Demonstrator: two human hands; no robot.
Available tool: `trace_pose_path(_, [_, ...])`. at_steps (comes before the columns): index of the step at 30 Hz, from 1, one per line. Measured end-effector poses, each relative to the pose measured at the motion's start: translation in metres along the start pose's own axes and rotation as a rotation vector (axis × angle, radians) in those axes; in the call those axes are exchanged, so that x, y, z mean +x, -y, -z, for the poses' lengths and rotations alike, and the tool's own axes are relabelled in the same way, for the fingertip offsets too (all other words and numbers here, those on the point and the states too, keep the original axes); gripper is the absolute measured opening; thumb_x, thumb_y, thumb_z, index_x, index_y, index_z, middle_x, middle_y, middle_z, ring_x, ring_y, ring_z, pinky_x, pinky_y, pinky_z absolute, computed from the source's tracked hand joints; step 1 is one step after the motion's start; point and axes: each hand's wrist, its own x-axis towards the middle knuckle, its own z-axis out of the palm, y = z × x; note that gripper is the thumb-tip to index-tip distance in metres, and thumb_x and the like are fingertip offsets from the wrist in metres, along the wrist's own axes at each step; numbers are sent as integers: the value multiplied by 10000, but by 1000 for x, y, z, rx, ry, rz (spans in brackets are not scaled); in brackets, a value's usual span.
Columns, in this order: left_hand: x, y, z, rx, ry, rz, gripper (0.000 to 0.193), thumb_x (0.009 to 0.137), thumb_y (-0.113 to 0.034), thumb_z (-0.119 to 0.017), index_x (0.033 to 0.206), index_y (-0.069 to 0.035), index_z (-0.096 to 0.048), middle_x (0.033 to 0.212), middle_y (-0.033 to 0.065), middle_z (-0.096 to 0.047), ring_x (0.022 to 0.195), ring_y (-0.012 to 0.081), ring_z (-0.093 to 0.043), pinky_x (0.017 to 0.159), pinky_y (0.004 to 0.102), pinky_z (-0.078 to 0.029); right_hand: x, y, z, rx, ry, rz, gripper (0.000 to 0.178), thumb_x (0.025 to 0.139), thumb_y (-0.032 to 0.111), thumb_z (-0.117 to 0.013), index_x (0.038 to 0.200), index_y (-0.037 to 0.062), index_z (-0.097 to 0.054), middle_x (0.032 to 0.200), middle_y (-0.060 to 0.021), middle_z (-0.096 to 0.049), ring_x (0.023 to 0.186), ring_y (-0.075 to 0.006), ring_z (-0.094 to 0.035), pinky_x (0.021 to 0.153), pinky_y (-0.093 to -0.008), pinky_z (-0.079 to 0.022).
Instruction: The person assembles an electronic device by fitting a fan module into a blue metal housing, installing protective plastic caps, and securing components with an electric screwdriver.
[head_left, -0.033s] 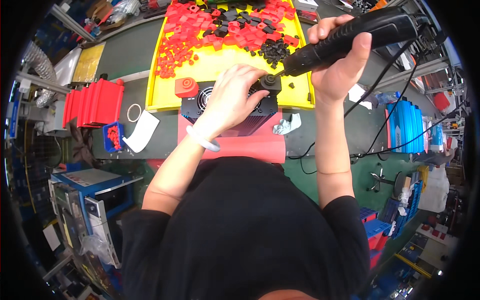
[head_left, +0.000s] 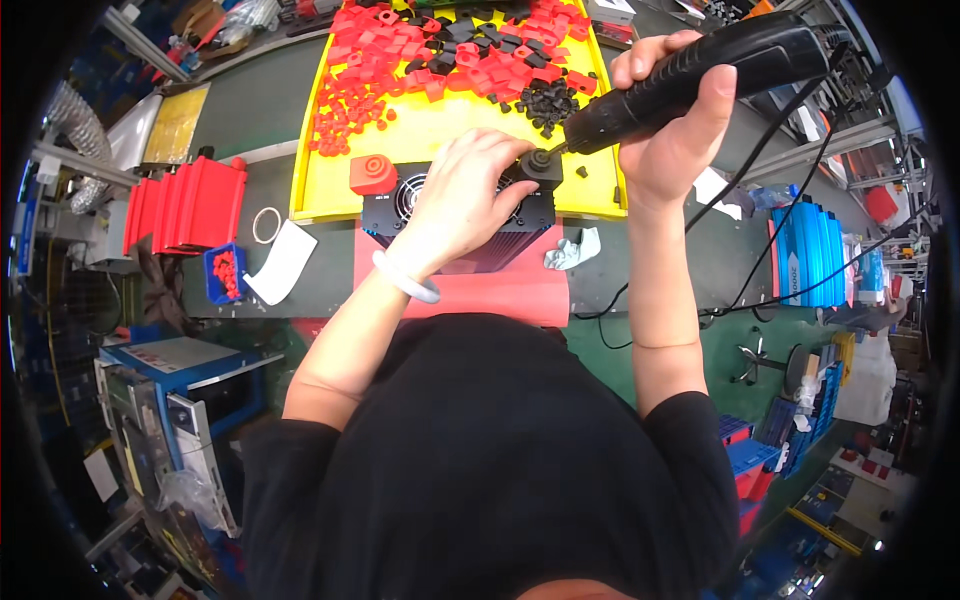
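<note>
A black power electric screwdriver (head_left: pixel 700 85) is wrapped in my right hand (head_left: pixel 675 150), its thumb pointing upward. The tool slopes down to the left, and its bit meets a black terminal cap (head_left: pixel 541 166) at the device's right corner. My left hand (head_left: pixel 465 185) lies across the black finned device (head_left: pixel 490 250), with index finger and thumb closed around that black cap. A red terminal cap (head_left: pixel 373 174) sits on the device's left corner. Between the two caps, a fan grille (head_left: pixel 408 194) shows partly; my left hand hides the rest of that end.
Beyond the device a yellow tray (head_left: pixel 455 120) holds many loose red and black plastic parts. A red mat (head_left: pixel 490 295) lies under the device, with a crumpled grey cloth (head_left: pixel 572 249) beside it. Left are red housings (head_left: pixel 195 205) and a blue bin (head_left: pixel 225 275); blue housings (head_left: pixel 810 255) stand right.
</note>
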Motion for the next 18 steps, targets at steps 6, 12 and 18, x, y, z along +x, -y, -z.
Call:
trace_pose_path(6, [-1, 1, 1, 9, -21, 2, 328, 760, -169, -665, 1046, -30, -588, 1003, 103, -585, 1023, 283, -513, 896, 372, -392, -1, -3, -9, -95, 63, 29, 433, 883, 449, -504, 985, 28, -479, 771, -111, -500, 703, -185, -486, 664, -292, -410])
trace_pose_path(12, [-1, 0, 2, 3, 3, 4, 323, 756, -164, -668, 1037, -27, -585, 1009, 97, -577, 1034, 280, -508, 908, 373, -380, 1, -1, -17, -201, 144, 59, 387, 893, 380, -523, 984, 5, -484, 749, -122, -526, 669, -182, -518, 627, -284, -442])
trace_pose_path(18, [-3, 0, 1, 2, -37, -20, 314, 749, -145, -665, 1022, -20, -577, 1050, 84, -559, 1056, 274, -495, 924, 374, -365, 1, -4, -21, -259, 186, 81, 369, 904, 362, -531, 971, 2, -488, 736, -120, -542, 647, -174, -533, 609, -274, -451])
